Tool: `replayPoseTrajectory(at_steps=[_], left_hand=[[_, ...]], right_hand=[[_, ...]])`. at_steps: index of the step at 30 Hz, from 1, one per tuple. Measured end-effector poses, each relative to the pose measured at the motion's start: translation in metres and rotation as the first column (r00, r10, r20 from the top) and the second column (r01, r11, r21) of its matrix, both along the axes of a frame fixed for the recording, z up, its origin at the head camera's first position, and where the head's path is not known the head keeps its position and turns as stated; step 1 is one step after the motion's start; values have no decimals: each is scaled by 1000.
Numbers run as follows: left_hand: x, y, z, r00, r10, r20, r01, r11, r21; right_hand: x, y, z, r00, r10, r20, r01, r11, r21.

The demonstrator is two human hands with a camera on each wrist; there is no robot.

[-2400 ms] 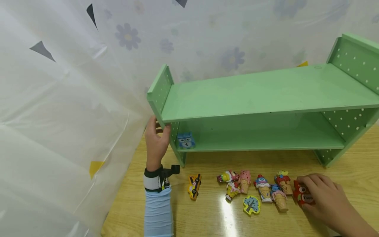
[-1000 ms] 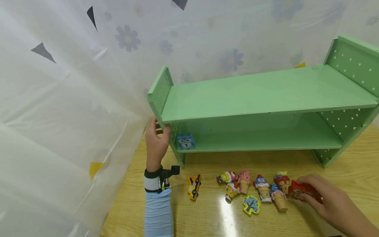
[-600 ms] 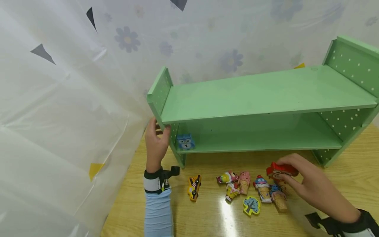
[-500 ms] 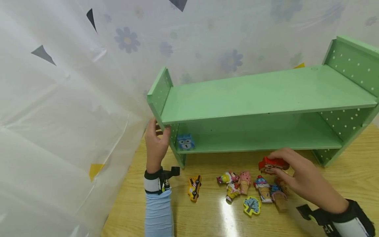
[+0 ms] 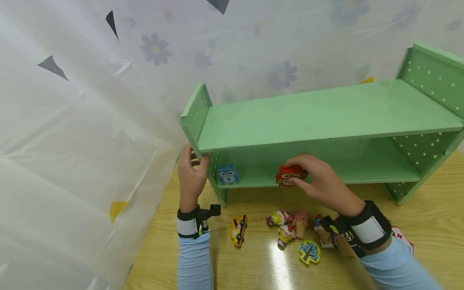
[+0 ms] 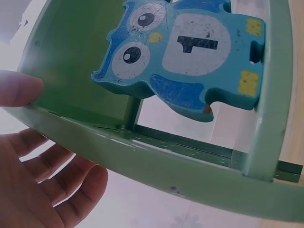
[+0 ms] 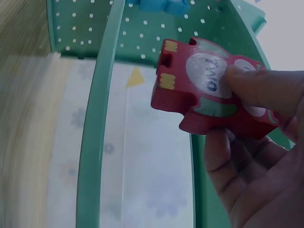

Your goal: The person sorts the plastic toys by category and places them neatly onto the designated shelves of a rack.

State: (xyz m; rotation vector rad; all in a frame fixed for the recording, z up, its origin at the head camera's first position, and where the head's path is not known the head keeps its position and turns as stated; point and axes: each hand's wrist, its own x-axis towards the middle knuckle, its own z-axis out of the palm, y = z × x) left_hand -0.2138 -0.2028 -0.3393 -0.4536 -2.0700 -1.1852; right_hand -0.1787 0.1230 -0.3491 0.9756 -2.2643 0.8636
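Observation:
My right hand (image 5: 319,181) pinches a red owl block (image 7: 204,90) between thumb and fingers, in front of the lower board of a green shelf (image 5: 326,117). The word on its belly is partly under my thumb in the right wrist view. My left hand (image 5: 193,177) holds the shelf's left side panel, thumb on the inner side and fingers outside. Beside that panel, a blue owl block (image 6: 185,52) marked 1 stands upright on the lower board.
On the wooden table (image 5: 253,270) before the shelf lie a yellow toy car (image 5: 239,230), a tree piece (image 5: 309,252) and several ice-cream figures (image 5: 284,235). My right forearm partly covers some figures and a white piece with a red cross (image 5: 398,235).
My right hand has lifted the red owl off the table's right side and carried it left and up to the shelf. The white piece now shows. My left hand has stayed put.

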Motion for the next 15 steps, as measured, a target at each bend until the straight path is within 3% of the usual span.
replayPoseTrajectory(at_steps=[8,15], left_hand=[[0,3,0,1000,-7,-6,7,1000,-8],[-1,11,0,1000,-26,3,26,1000,2]], right_hand=[[-18,-41,6,992,54,117,-56,998,15],[-26,-61,2,979,43,201,-46,999,11]])
